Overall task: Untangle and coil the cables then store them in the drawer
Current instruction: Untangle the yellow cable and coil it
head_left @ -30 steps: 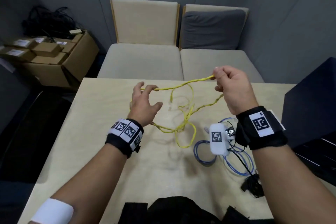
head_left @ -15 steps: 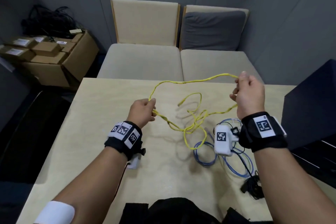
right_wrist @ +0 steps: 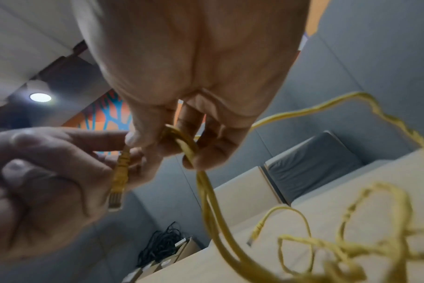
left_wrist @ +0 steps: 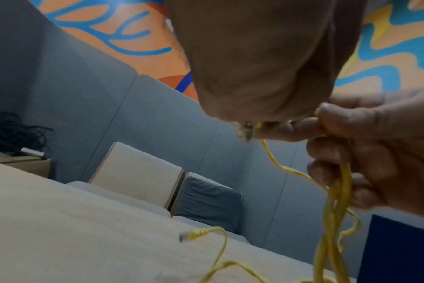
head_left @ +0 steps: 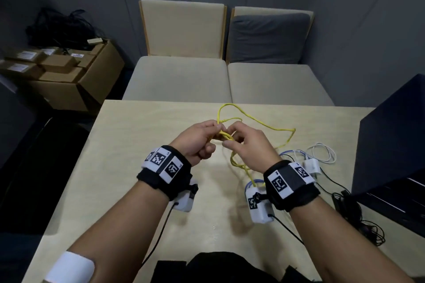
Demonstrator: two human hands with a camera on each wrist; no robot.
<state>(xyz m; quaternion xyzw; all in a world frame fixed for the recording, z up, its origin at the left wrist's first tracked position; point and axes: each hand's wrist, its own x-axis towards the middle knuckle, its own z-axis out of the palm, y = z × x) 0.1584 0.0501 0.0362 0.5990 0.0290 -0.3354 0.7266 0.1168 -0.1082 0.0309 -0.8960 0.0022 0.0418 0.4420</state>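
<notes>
Both our hands have come together over the middle of the desk (head_left: 128,167); before, they were wide apart. Our left hand (head_left: 195,139) pinches the yellow cable (head_left: 264,124) near its plug. Our right hand (head_left: 247,145), just beside it, curls round some loops. From there the cable trails toward the far right edge, so the right hand is nearer to gather it.
</notes>
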